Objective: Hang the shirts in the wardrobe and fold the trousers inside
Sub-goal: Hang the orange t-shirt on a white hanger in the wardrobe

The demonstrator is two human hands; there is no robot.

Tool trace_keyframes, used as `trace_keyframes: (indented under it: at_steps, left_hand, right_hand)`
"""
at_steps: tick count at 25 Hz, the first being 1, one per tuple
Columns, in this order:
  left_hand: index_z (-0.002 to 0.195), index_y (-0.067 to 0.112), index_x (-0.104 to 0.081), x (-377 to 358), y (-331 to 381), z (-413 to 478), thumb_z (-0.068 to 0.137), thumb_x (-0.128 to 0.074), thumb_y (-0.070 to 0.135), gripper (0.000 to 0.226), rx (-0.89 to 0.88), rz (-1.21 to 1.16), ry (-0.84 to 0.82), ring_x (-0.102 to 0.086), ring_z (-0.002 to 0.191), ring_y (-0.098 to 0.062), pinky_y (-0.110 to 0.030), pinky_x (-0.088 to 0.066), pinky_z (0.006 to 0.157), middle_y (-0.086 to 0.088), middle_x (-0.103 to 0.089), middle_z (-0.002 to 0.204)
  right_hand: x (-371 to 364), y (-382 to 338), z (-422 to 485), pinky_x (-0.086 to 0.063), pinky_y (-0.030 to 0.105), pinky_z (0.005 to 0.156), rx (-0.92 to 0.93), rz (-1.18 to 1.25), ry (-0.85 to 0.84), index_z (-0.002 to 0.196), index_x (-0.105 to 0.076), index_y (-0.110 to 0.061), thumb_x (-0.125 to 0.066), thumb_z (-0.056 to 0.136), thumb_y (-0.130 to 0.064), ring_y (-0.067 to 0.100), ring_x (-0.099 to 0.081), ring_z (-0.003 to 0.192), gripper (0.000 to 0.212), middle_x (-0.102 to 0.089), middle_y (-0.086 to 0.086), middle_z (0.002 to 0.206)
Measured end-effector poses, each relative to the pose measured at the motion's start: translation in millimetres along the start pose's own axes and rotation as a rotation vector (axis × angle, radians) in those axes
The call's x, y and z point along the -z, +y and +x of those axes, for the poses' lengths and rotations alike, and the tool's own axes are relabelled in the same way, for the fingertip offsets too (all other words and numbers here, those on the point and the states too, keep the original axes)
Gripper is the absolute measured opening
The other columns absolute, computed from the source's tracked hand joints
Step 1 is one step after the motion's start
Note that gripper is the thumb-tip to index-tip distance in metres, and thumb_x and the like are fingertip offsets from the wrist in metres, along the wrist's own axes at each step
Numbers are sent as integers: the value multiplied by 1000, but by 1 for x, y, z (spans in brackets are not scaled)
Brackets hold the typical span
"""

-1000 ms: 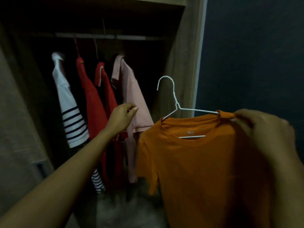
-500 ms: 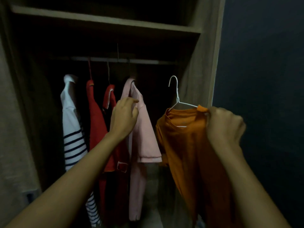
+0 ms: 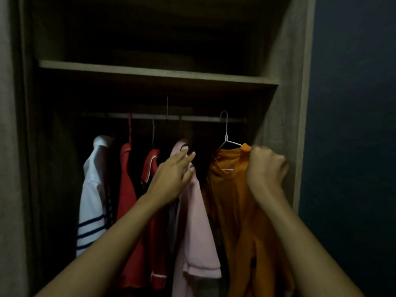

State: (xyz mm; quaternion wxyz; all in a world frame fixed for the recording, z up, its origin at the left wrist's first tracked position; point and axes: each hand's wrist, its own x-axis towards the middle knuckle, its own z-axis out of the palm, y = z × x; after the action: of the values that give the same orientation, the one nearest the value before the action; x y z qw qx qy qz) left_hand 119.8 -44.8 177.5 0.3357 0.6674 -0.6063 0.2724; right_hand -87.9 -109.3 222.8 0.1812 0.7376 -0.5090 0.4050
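Observation:
An orange T-shirt (image 3: 233, 202) hangs on a white wire hanger (image 3: 226, 133), whose hook is level with the wardrobe rail (image 3: 192, 117) at its right end. My right hand (image 3: 265, 168) grips the shirt's shoulder and the hanger arm. With straight fingers, my left hand (image 3: 173, 174) presses against the shoulder of a pink shirt (image 3: 199, 228) on the rail. Left of it hang two red shirts (image 3: 128, 185) and a white shirt with dark stripes (image 3: 92, 200).
A wooden shelf (image 3: 158, 71) spans the wardrobe above the rail. The wardrobe's right side panel (image 3: 297, 125) stands close beside my right hand. A dark blue wall (image 3: 353, 125) lies to the right. An open door panel (image 3: 10, 146) is at the left.
My right hand has raised the orange shirt and brought it into the wardrobe, lifting the hanger hook up to the rail. My left fingers have uncurled and straightened against the pink shirt.

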Motion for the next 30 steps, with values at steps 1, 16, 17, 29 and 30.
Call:
trace_keyframes:
  at_steps: [1,16,17,29,30]
  left_hand:
    - [145,27,-34,0,-1,3,99,-44,33,48,-12,19,-12,-24,143,-11,-33,-26,113,3,-23,157]
    - [133,24,-53,-9,-10,6,89,-24,44,57,-59,154,-44,-44,132,-15,-36,-39,105,1,-48,144]
    - [133,23,-54,-10,-10,5,90,-28,41,54,-53,153,-49,-44,132,-15,-37,-39,105,1,-48,143]
    - [131,17,-57,1,-9,-11,91,-43,31,45,-17,53,10,-50,126,-21,-38,-42,104,-4,-55,137]
    - [130,16,-57,5,-8,-15,90,-43,30,45,-8,32,29,-51,125,-20,-37,-41,104,-4,-56,136]
  right_hand:
    - [-4,-5,8,-37,32,59,-1,13,18,106,-59,-7,-34,97,-5,29,-64,91,26,-62,11,103]
    - [-77,-51,23,-40,29,59,97,97,-108,109,-58,-4,-43,95,-4,27,-64,90,20,-60,13,104]
    - [-78,-50,22,-39,29,59,90,93,-120,109,-58,-4,-42,95,-3,28,-64,92,21,-61,13,104]
    - [-57,-28,5,-47,40,83,94,372,-357,117,-51,0,-41,94,-6,41,-56,108,26,-58,23,115]
    - [-53,-27,1,-47,40,82,88,383,-337,117,-51,0,-43,94,-9,42,-56,108,25,-59,24,114]
